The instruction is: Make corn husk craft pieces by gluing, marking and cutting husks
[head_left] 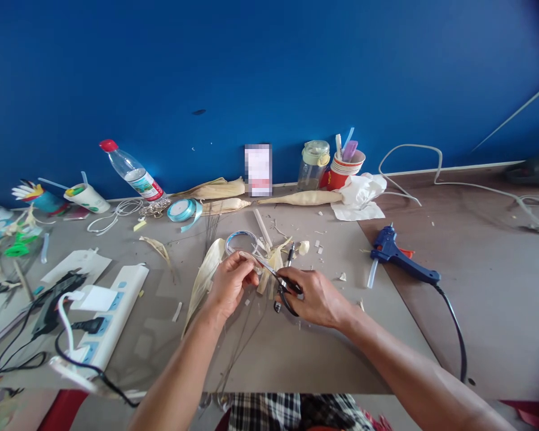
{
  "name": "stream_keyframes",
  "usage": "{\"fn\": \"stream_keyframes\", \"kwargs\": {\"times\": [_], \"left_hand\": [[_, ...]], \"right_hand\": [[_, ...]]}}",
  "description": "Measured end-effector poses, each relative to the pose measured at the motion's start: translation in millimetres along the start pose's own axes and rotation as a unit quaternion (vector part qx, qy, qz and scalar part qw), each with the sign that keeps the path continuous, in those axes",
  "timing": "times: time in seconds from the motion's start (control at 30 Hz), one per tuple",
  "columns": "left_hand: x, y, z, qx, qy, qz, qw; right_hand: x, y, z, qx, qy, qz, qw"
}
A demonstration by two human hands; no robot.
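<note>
My right hand [317, 297] is closed around the black handles of a pair of scissors [273, 272], whose blades point up and left toward my left fingertips. My left hand [233, 280] is pinched beside the blade tips; a small pale piece seems to be at its fingers, too small to name. Under and behind the hands lie dried corn husk strips [273, 263], a roll of clear tape [241, 239] and a black pen [290, 254]. A larger corn husk [206, 275] lies left of my left hand. Thin dark wires [240, 341] stretch over the table below.
A blue glue gun [397, 254] with its cord lies at the right. The left side holds a power strip [121, 317] with plugs and cables. Along the wall stand a plastic bottle [137, 176], blue ribbon [182, 209], a jar [314, 164] and paper cups [347, 167].
</note>
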State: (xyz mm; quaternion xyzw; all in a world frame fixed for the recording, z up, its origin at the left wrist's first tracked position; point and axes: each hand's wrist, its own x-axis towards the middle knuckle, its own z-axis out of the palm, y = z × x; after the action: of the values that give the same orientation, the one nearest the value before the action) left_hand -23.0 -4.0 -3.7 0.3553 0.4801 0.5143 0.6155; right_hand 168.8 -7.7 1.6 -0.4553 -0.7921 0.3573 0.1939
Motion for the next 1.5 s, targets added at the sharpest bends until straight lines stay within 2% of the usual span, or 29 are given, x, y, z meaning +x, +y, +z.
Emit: {"fn": "stream_keyframes", "kwargs": {"times": [0.33, 0.67, 1.2, 1.5], "left_hand": [[0, -1, 2.9, 0.013, 0.024, -0.017, 0.999], [1, -1, 3.9, 0.009, 0.018, -0.017, 1.0], [1, -3, 1.0, -0.001, 0.01, -0.015, 1.0], [-2, 1, 0.6, 0.004, -0.009, -0.033, 0.999]], "right_hand": [[0, 2, 4, -0.013, -0.005, 0.0, 1.0], [0, 2, 5, -0.018, 0.0, -0.008, 1.0], [1, 5, 7, 0.069, -0.007, -0.021, 0.997], [1, 12, 2, 0.204, 0.031, 0.04, 0.978]]}}
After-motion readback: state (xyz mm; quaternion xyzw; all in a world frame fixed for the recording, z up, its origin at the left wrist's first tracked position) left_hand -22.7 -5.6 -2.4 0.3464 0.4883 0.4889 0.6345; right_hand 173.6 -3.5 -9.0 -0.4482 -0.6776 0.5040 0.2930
